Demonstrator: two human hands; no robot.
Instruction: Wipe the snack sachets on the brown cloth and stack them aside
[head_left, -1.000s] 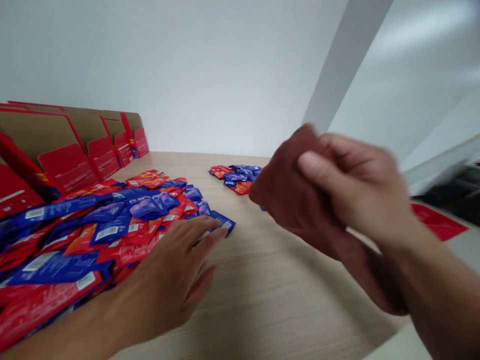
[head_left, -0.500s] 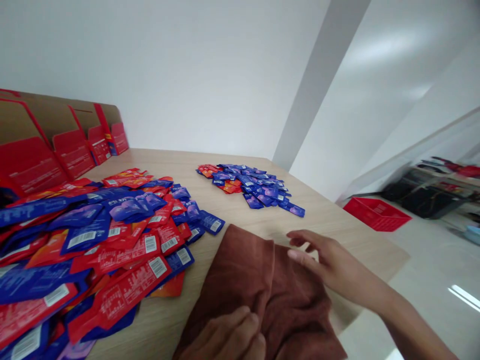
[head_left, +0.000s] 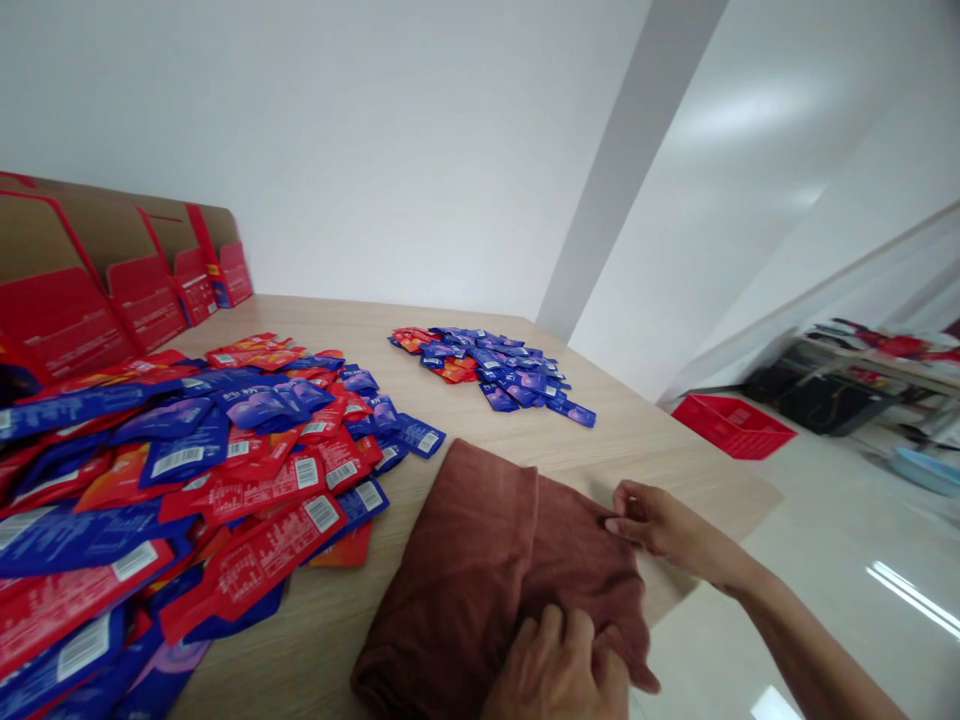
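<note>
Leaning my left hand [head_left: 559,675] on the brown cloth [head_left: 469,565], I look down at the table [head_left: 592,445] from far away. The brown cloth lies on the table near the front, right of the big pile of packets [head_left: 255,480]. It is folded over on its left side, with a straight hem going up its middle, and its right side is wavy and wrinkled. The fingers of my left hand are bent, with their tips on the low part of the brown cloth, but I cannot tell if they pinch any of it. My right hand [head_left: 667,530] is at the far right edge, and its thumb and pointing finger are pinched on that edge. The big pile of packets is red, blue and orange, and some packets show white labels with black lines. 1 blue packet [head_left: 420,436] sticks out near the top of the brown cloth. The small pile of packets [head_left: 502,368] sits farther back, well apart from both hands. Red and brown boxes [head_left: 146,300] stand open at the back left, against the white wall [head_left: 390,150]. Off to the right, past the table, I see a red bin [head_left: 735,428] and a light blue tub [head_left: 926,470] on the shiny floor [head_left: 847,540].
</note>
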